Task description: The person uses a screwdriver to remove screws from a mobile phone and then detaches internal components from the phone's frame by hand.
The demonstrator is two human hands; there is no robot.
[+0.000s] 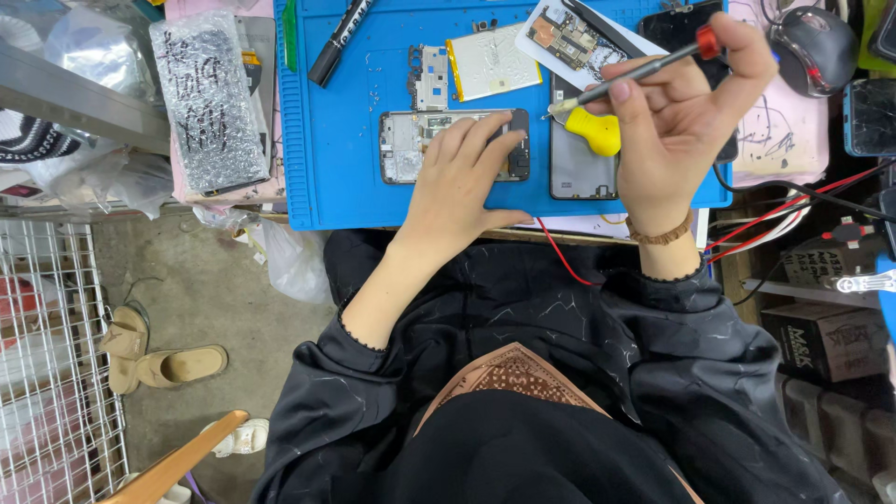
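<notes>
Left of the blue mat [336, 177], a silvery bubble-wrap package [207, 98] was seen. On it, the opened phone [406, 147] was pressed under the flat left hand [457, 182]; a screwdriver [644, 67] was gripped by the right hand [686, 121].

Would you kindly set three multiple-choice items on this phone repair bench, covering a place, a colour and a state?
1. Where does the left hand rest?
A. on the opened phone
B. on the computer mouse
C. on the black marker

2. What colour is the work mat?
A. green
B. blue
C. grey

3. What is the right hand doing?
A. lying flat and empty
B. gripping a cable
C. holding a screwdriver

Answers: 1 A, its fingers lie across the phone's frame; 2 B, the mat under the parts is blue; 3 C, the fingers pinch the red-capped shaft.
</notes>
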